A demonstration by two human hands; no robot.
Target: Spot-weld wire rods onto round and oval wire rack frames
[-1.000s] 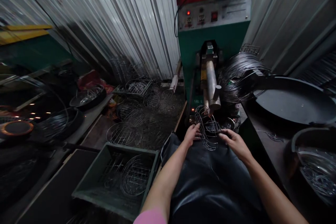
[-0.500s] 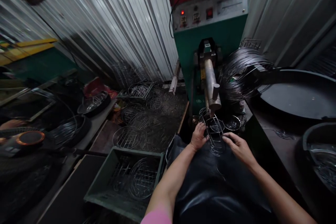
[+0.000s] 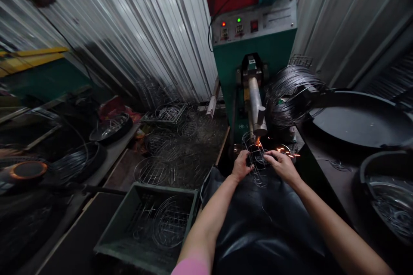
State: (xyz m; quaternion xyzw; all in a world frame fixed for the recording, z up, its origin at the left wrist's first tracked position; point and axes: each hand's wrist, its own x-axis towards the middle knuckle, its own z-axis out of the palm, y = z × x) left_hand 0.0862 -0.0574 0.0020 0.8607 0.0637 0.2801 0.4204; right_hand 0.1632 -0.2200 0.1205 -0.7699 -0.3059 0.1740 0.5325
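Note:
Below the round metal arm [image 3: 255, 105] of a green machine [image 3: 222, 58], a wire frame [image 3: 259, 172] is held over the black apron [image 3: 251, 219]. My left hand [image 3: 241, 166] is closed on the frame's left side. At its right side, my right hand [image 3: 281, 164] pinches the wire with thumb and fingertips. Orange sparks [image 3: 288, 152] fly from the tip under the arm, some passing above my right hand. A red and a green light glow on the control panel [image 3: 247, 28].
A green crate [image 3: 112, 223] with wire pieces stands at lower left, and loose wire racks [image 3: 171, 146] lie behind it. To the right are a wire coil [image 3: 290, 94], a large black pan [image 3: 364, 120] and a dark tub [image 3: 368, 167].
Sparks and a green panel light have appeared. My right hand has moved left and closed in on the wire frame, now under the machine's tip. The view has shifted slightly.

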